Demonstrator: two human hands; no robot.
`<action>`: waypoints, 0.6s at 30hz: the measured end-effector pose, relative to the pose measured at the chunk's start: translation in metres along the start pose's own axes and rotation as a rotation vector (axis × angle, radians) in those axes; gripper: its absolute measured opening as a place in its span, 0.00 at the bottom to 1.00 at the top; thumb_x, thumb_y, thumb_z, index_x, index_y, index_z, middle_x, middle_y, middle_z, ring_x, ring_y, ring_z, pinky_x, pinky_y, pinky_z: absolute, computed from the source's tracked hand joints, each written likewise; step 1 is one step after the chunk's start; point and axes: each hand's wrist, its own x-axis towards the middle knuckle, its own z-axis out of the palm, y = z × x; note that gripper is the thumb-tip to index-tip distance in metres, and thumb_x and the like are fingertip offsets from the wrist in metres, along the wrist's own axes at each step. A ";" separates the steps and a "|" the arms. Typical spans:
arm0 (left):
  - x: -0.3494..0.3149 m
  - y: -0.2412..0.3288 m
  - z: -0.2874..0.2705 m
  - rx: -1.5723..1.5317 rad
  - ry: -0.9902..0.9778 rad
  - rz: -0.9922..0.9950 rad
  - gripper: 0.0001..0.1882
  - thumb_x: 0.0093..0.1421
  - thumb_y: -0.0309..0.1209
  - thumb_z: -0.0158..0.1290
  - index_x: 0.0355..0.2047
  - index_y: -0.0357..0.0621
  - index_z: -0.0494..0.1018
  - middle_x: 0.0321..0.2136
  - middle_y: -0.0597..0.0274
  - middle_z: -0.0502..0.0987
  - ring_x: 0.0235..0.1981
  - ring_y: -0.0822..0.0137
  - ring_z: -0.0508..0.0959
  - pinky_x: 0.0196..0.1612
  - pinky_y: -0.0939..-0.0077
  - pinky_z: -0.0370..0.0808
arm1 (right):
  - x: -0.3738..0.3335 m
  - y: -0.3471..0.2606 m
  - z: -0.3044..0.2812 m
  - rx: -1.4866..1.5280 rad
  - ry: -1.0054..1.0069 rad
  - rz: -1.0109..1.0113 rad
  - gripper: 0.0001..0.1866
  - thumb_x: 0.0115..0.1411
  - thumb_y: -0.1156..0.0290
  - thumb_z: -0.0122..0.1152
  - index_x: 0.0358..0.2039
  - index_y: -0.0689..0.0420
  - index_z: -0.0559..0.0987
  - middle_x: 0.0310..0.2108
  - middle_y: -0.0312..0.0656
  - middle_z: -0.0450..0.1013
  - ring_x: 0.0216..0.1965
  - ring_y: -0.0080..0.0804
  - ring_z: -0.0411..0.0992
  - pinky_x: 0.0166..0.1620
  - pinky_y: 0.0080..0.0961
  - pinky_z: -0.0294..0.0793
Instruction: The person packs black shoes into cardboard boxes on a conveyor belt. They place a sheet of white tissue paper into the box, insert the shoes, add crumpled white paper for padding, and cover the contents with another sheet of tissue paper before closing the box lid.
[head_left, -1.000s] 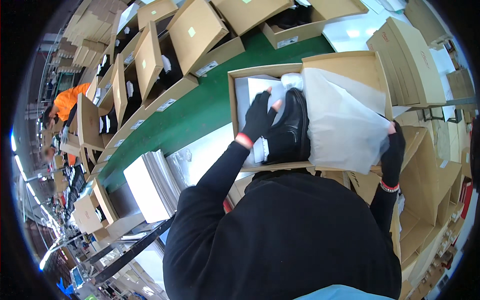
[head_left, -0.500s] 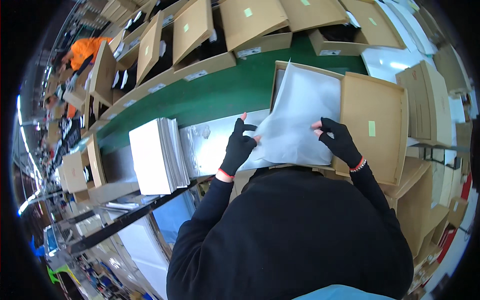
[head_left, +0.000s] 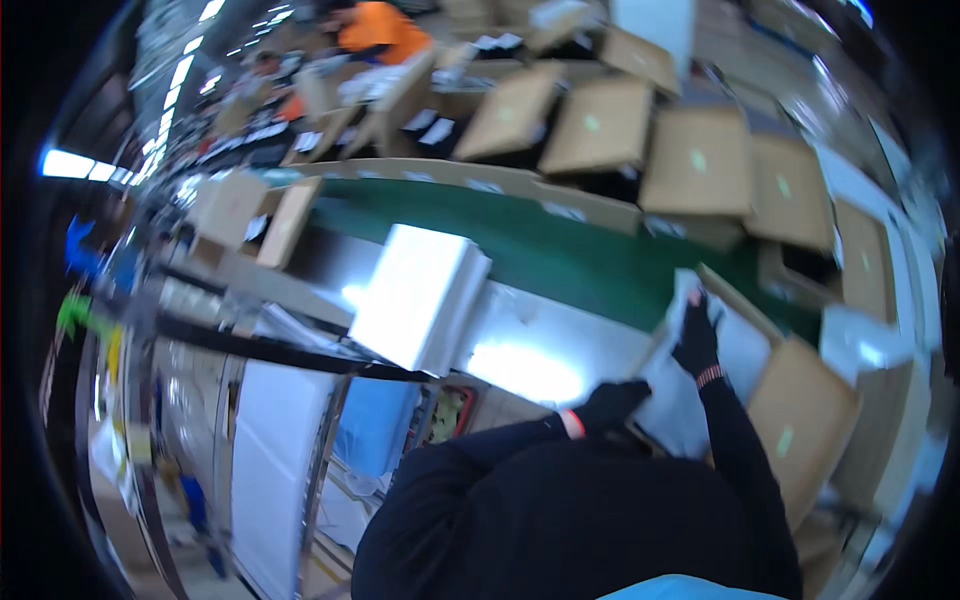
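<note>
An open brown cardboard box stands close in front of me, lined with thin white tissue paper. Its attached lid lies folded out to the right. My right hand, in a black fingerless glove, reaches over the box with its fingers stretched out on the paper near the far left corner. At the near left edge of the box is my left hand, gloved alike; its fingers are blurred and partly hidden against the paper. What lies beneath the paper is hidden.
Left of the box, a stack of white sheets rests on a shiny metal surface. Beyond runs a green belt lined with open cardboard boxes. A person in orange stands far off, upper left.
The view has swung left, and the box now appears lower right. My right hand has moved to the far left corner, my left to the near edge. The raised paper now lies lower.
</note>
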 end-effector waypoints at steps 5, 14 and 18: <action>0.009 0.016 -0.070 0.184 0.074 0.118 0.27 0.51 0.32 0.57 0.54 0.46 0.67 0.48 0.50 0.72 0.45 0.54 0.74 0.48 0.65 0.71 | -0.008 -0.058 -0.046 -0.277 -0.148 0.286 0.57 0.43 0.59 0.70 0.66 0.62 0.45 0.67 0.54 0.45 0.69 0.52 0.35 0.64 0.62 0.26; -0.007 -0.001 -0.500 0.118 0.873 -0.197 0.23 0.58 0.42 0.54 0.44 0.39 0.60 0.27 0.56 0.78 0.22 0.65 0.74 0.20 0.70 0.70 | -0.009 -0.083 -0.088 -0.200 -0.397 0.030 0.55 0.34 0.34 0.66 0.55 0.64 0.68 0.63 0.58 0.53 0.67 0.59 0.38 0.62 0.69 0.28; -0.013 0.023 -0.527 -0.294 1.088 -0.244 0.30 0.58 0.44 0.55 0.48 0.32 0.58 0.29 0.51 0.79 0.26 0.59 0.77 0.32 0.67 0.74 | 0.021 -0.080 -0.078 -0.418 -0.624 0.143 0.58 0.32 0.29 0.64 0.56 0.62 0.69 0.64 0.58 0.52 0.67 0.61 0.37 0.60 0.72 0.26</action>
